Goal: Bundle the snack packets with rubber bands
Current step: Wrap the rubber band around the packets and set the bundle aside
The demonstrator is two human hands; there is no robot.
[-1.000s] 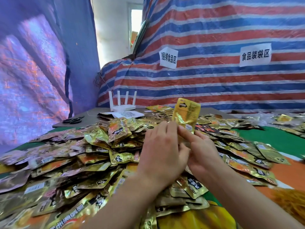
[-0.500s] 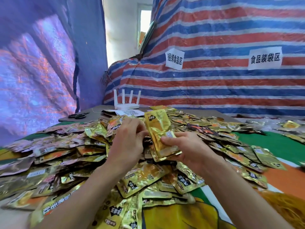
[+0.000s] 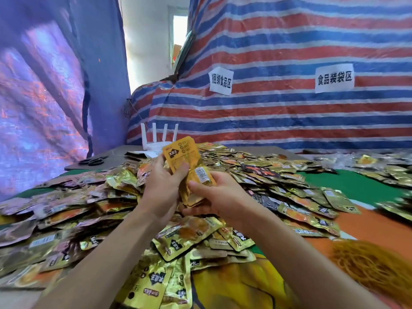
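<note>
- Our left hand (image 3: pixel 162 186) pinches one orange packet (image 3: pixel 181 153) upright: thumb on its front, fingers curled behind
- Our right hand (image 3: pixel 219 200) clamps a small stack of packets (image 3: pixel 199 180) w/ thumb on top & fingers wrapped under — the orange packet overlaps it, just above our right thumb
- Loose packets (image 3: pixel 185 239) heaped below & around both sets of fingers
- Rubber bands (image 3: pixel 367 266) lie well right of our right fingers — untouched

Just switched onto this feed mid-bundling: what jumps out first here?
A huge heap of gold snack packets covers the table. At centre, the left hand holds an orange packet just above the small stack gripped by the right hand. A tangle of orange rubber bands lies lower right.
</note>
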